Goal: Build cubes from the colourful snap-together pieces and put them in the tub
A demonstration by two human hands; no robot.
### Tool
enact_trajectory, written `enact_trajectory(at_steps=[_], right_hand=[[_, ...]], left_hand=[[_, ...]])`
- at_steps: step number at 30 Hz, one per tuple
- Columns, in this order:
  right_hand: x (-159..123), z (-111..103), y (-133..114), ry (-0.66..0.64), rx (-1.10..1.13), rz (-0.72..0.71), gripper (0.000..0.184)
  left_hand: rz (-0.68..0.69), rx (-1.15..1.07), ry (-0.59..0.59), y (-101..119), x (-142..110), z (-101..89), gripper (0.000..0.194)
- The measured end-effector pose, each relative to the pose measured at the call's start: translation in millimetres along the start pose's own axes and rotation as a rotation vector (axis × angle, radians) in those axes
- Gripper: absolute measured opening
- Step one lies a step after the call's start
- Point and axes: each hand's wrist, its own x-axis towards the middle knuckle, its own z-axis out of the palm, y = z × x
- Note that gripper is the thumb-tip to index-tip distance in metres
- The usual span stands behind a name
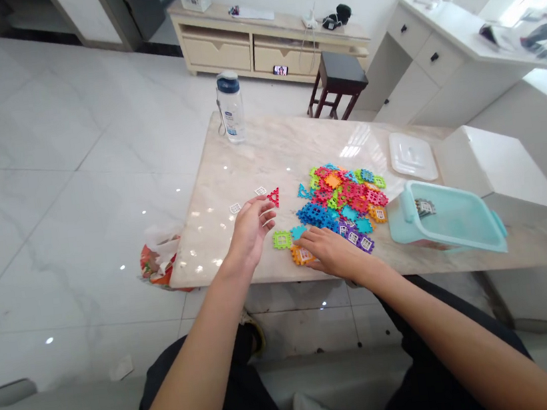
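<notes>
Marble tabletop (257,160) strewn with plastic waffle blocks (340,196). Left hand (249,231) held low, fingers spread, red triangle piece (273,197) just beside fingertips. Right hand (333,254) laid on pile's near edge, fingers pressed together, orange block (301,255) beneath; any pinch cannot be told.

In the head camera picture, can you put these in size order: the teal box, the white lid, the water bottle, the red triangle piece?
1. Teal plastic box
2. White plastic lid and clear plastic water bottle with a dark blue cap: they look alike, so I can't rank them
3. Small red plastic triangle piece
</notes>
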Motion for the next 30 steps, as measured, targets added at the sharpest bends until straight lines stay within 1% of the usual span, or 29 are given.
enact_trajectory(at_steps=[5, 10, 13, 18, 24, 26, 27, 29, 30], right_hand=[[4, 5, -1, -0.002, 0.018, 0.031, 0.052], [5, 9, -1, 0.025, 0.016, 0.026, 0.059], [6, 8, -1, 0.012, -0.014, 0.034, 0.060], [7, 7, -3, -0.017, -0.038, 0.031, 0.058], [7, 6, -6, 0.006, -0.022, 0.043, 0.064], [5, -1, 3, 0.003, -0.019, 0.064, 0.068], [2, -7, 11, -0.004, -0.021, 0.100, 0.069], [-7, -21, 36, -0.020, -0.033, 0.243, 0.062], [-14, -28, 52, -0.030, -0.045, 0.350, 0.053]], left_hand=[[0.005, -0.003, -0.034, -1, -2, 0.7, 0.034], [-0.006, -0.006, -0.038, -2, -2, -3.0, 0.033], [-0.004, -0.021, -0.046, 0, -3, -5.5, 0.031], [0.011, -0.036, -0.015, 4, -5, -4.6, 0.029], [-0.007, -0.040, -0.015, 3, -2, -4.0, 0.030], [-0.011, -0.037, -0.023, 2, -1, -4.4, 0.029], [-0.012, -0.034, -0.023, 2, -1, -4.3, 0.029], [-0.016, -0.022, -0.013, 2, -1, -3.6, 0.027], [-0.018, -0.015, -0.009, 3, -1, -2.8, 0.027]])
